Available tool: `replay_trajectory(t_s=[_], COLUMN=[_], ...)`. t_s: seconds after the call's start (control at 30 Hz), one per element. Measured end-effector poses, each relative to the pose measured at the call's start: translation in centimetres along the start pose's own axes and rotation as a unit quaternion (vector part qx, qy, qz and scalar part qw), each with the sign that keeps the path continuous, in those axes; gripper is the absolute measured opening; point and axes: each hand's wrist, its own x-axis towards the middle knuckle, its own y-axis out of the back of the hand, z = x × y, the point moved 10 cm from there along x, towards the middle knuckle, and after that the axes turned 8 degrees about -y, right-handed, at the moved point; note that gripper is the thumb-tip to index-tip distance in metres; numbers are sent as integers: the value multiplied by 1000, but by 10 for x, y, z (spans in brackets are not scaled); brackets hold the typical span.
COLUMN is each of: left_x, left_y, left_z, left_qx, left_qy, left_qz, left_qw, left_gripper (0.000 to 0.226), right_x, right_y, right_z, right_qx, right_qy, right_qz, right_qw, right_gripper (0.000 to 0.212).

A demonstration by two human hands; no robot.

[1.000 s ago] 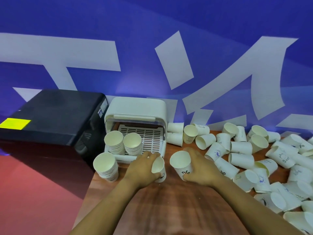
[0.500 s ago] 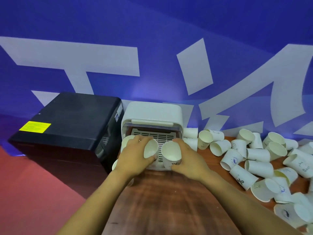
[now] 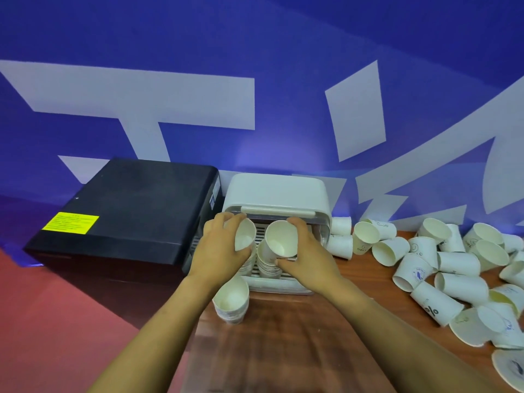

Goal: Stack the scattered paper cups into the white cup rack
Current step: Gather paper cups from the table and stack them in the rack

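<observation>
- While both hands sit at the mouth of the white cup rack (image 3: 276,191), each grips one paper cup.
- left hand (image 3: 219,251): fingers curled round a cup (image 3: 245,235), tilted, open end facing the camera, over the left stack in the rack (that stack mostly hidden by the hand).
- right hand (image 3: 304,258): thumb and fingers wrapped round a second cup (image 3: 280,238), also tilted toward the camera, just above the right stack (image 3: 268,262) on the rack's slatted tray.
- two held cups close together, not clearly touching.
- separate stack of cups (image 3: 231,299) stands on the wooden table (image 3: 283,350) just in front of the rack's left corner.
- scattered cups (image 3: 442,268), mostly lying on their sides, spread over the table right of the rack.
- black box (image 3: 127,211) with yellow label (image 3: 71,222) just left of the rack.
- blue wall (image 3: 255,38) with white shapes behind.
</observation>
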Motion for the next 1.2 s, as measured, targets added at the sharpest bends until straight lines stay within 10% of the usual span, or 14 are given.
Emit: replay_trajectory(t_s=[1.2], left_x=[-7], left_y=[-83], left_z=[-52], left_qx=[-12], left_qy=[28], left_qz=[-148], left_qw=[989], left_gripper=[86], right_x=[7], right_y=[-49], right_z=[38], right_qx=[-50], right_qy=[-87], right_qz=[-48], right_qw=[994], right_gripper=[85])
